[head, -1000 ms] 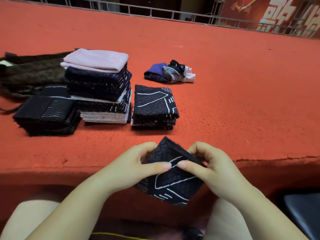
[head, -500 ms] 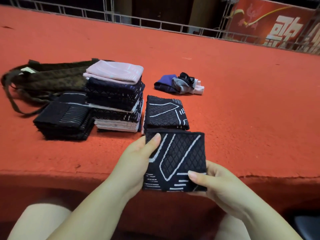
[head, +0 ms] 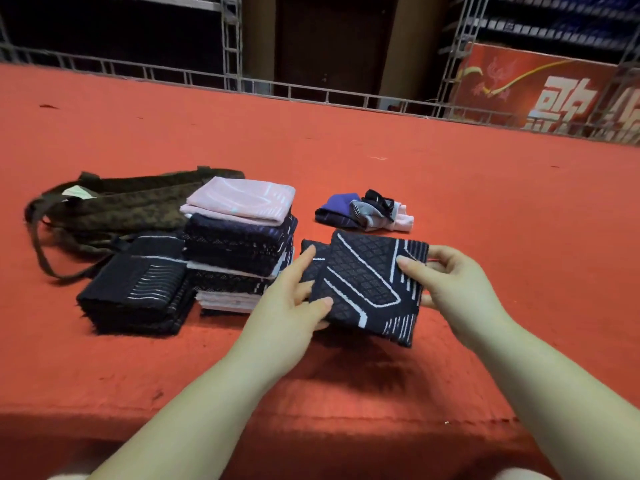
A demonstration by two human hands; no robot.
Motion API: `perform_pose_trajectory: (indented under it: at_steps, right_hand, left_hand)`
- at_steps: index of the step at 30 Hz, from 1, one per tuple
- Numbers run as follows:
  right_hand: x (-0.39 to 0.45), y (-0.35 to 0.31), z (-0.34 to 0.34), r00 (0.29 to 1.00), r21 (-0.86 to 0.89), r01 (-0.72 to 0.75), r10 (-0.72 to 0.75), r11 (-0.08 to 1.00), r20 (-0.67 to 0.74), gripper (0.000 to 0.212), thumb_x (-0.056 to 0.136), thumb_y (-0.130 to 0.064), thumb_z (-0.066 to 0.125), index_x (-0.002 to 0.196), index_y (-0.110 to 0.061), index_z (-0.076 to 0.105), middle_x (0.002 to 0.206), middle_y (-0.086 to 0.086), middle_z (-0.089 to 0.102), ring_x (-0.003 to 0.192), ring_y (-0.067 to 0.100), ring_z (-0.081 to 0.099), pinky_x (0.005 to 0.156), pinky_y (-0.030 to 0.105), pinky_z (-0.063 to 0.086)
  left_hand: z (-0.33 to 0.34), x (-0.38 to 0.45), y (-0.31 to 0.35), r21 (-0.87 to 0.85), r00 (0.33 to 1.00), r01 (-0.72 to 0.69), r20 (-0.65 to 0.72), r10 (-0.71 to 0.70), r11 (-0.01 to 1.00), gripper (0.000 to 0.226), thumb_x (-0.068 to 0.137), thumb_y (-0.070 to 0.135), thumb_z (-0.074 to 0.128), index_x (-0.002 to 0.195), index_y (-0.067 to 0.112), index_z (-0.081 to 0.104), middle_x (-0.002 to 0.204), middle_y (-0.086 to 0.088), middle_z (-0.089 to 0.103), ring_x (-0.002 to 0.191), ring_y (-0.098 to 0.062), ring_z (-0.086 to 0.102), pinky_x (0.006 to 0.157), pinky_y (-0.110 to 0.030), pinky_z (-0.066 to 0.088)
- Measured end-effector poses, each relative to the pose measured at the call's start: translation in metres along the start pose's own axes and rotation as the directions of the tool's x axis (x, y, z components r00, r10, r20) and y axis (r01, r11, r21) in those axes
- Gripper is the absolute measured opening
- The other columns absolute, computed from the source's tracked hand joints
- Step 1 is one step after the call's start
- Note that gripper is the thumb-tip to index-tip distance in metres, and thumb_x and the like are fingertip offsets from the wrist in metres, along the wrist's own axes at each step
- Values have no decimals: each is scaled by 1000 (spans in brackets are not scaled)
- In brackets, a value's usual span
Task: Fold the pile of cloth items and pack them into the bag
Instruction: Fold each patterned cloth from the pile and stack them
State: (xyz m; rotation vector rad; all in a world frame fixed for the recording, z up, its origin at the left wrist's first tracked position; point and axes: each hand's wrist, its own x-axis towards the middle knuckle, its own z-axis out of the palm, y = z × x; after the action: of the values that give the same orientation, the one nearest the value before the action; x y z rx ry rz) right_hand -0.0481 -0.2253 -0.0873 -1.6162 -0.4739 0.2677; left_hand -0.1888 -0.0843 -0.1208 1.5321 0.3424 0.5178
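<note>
Folding's done on this one: the left hand (head: 294, 306) and right hand (head: 450, 282) pinch the folded black cloth (head: 367, 289) by its sides, above the short black stack (head: 310, 258). Next, lower it square on top; the bag (head: 121, 202) lies unpacked.

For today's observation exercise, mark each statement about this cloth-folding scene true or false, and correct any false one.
1. Both hands hold the folded black patterned cloth. True: left hand, right hand.
2. A pink cloth tops the tall stack. True.
3. The bag lies right of the stacks. False: it lies left, behind them.
4. The surface is blue. False: it is red.
5. A small unfolded pile lies behind the held cloth. True.
</note>
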Motion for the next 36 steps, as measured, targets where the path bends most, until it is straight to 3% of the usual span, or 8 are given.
perform_pose_trajectory:
  at_steps: [4, 9, 14, 17, 22, 27, 31, 36]
  right_hand:
    - [39, 3, 13, 998, -212, 46, -55, 976, -39, 19, 81, -14, 73, 96, -17, 61, 81, 6, 68, 78, 24, 69, 78, 46, 57]
    - [67, 15, 31, 997, -260, 39, -56, 965, -60, 31, 80, -18, 74, 107, -10, 63, 74, 1, 64, 73, 20, 66, 75, 36, 55]
    - [75, 19, 45, 992, -271, 39, -69, 962, -102, 38, 83, -21, 70, 117, -12, 57, 78, -6, 62, 78, 17, 64, 77, 34, 53]
    - [67, 22, 48, 990, -373, 107, -134, 921, -46, 55, 86, -28, 68, 135, -20, 43, 104, -9, 61, 97, 14, 60, 88, 31, 47]
    - [54, 32, 40, 951, -494, 307, -240, 814, 196, 72, 90, -37, 59, 150, -24, 22, 152, -8, 33, 136, 7, 35, 113, 34, 29]
    - [56, 30, 32, 933, -510, 291, -124, 809, 337, 70, 96, -32, 52, 153, -24, 12, 159, -10, 11, 143, -1, 12, 117, 23, 12]
    - [60, 33, 31, 922, -575, 292, -64, 764, 382, 69, 98, -32, 47, 152, -20, 5, 159, -8, 3, 144, 1, 3, 109, 13, 5]
    - [65, 47, 32, 907, -702, 288, 48, 652, 417, 70, 100, -37, 41, 152, -19, -1, 160, 4, -7, 146, 9, -5, 116, 25, 1]
  left_hand:
    - [5, 14, 9, 177, 1000, -3, -8, 5, 984, 68, 91, -11, 42, 144, 31, 31, 128, 9, 56, 101, 6, 55, 95, -19, 39]
    - [4, 23, 19, 339, 995, 74, -87, -47, 938, 46, 94, 3, 48, 136, 23, 51, 133, -8, 56, 121, -22, 53, 90, -20, 39]
    - [5, 32, 20, 370, 991, 110, -118, -71, 922, 47, 95, 9, 47, 140, 23, 46, 139, 0, 51, 124, -16, 50, 84, -14, 32]
    - [8, 32, 17, 465, 994, 86, -100, -44, 881, 52, 95, 14, 50, 145, 21, 37, 151, 4, 33, 132, -7, 33, 95, -10, 22]
    - [15, 21, 7, 766, 995, -18, -46, 83, 642, 63, 97, 25, 47, 151, 24, 15, 160, -3, -10, 146, -14, -11, 115, -26, -4]
    - [24, 38, 11, 878, 970, -186, 92, 226, 440, 58, 99, 20, 37, 152, 19, 13, 160, -4, -7, 147, -17, -10, 117, -30, -5]
    - [23, 65, 5, 968, 993, -112, 99, 68, 224, 58, 102, 30, 28, 152, 10, 6, 160, -11, -5, 147, -25, -7, 119, -36, -2]
    - [21, 69, -12, 978, 983, -89, 118, -142, 191, 61, 103, 41, 17, 151, 11, -4, 159, -10, -12, 146, -23, -12, 119, -37, -4]
